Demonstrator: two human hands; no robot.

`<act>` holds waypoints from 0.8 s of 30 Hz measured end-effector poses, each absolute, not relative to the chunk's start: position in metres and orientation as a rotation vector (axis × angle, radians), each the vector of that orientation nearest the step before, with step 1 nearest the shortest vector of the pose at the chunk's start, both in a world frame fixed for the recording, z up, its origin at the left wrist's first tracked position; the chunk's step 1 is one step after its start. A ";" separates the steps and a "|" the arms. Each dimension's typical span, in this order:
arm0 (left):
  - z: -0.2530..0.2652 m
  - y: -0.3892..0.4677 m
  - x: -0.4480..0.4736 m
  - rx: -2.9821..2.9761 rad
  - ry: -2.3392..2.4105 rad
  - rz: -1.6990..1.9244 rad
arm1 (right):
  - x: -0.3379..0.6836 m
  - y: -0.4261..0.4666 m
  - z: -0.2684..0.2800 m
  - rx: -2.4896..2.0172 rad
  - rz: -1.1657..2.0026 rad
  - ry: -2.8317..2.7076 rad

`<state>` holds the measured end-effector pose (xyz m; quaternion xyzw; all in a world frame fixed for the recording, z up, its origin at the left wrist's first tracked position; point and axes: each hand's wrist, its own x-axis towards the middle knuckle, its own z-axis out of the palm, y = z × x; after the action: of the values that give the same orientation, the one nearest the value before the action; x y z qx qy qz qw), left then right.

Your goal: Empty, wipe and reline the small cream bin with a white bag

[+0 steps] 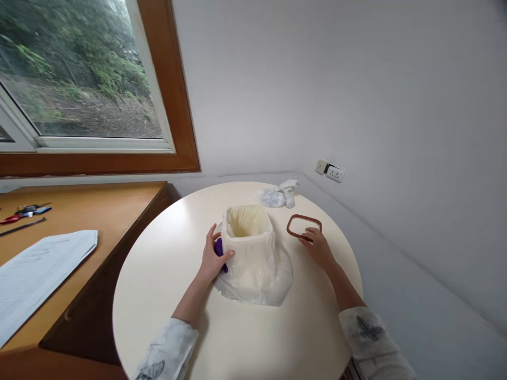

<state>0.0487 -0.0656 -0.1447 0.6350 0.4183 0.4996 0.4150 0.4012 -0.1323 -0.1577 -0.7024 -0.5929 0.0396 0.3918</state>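
Note:
A small bin (253,258) stands upright on the round table, lined with a translucent white bag. The bag is folded over the bin's rim and its loose edge spreads onto the tabletop. My left hand (213,256) grips the bin's left side, with the thumb on the front of the bag. Something purple (219,248) shows between that palm and the bag; its kind is partly hidden. To the right, my right hand (315,245) has its fingers closed on the near edge of a brown rounded-rectangular ring (304,217), low over the table.
A knotted white plastic bag (279,195) lies at the back of the round table (158,285). On the left, a wooden desk (130,206) bears papers (47,264) and small tools (29,211). A wall socket (335,174) is on the right wall, close behind the table.

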 end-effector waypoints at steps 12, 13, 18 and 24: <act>-0.137 -0.067 0.047 1.482 1.053 1.336 | 0.397 -0.139 -0.178 -1.896 0.111 -1.545; -0.138 -0.066 0.047 1.470 1.050 1.354 | 0.397 -0.139 -0.179 -1.899 0.112 -1.550; -0.140 -0.065 0.045 1.381 1.088 1.433 | 0.395 -0.140 -0.180 -1.923 0.095 -1.541; -0.141 -0.065 0.041 1.280 1.124 1.571 | 0.391 -0.144 -0.176 -1.931 0.068 -1.539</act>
<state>0.0411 -0.0651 -0.1411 0.5060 0.4443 0.6213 0.4007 0.3913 -0.1445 -0.1764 -0.7382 -0.5881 0.0258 0.3294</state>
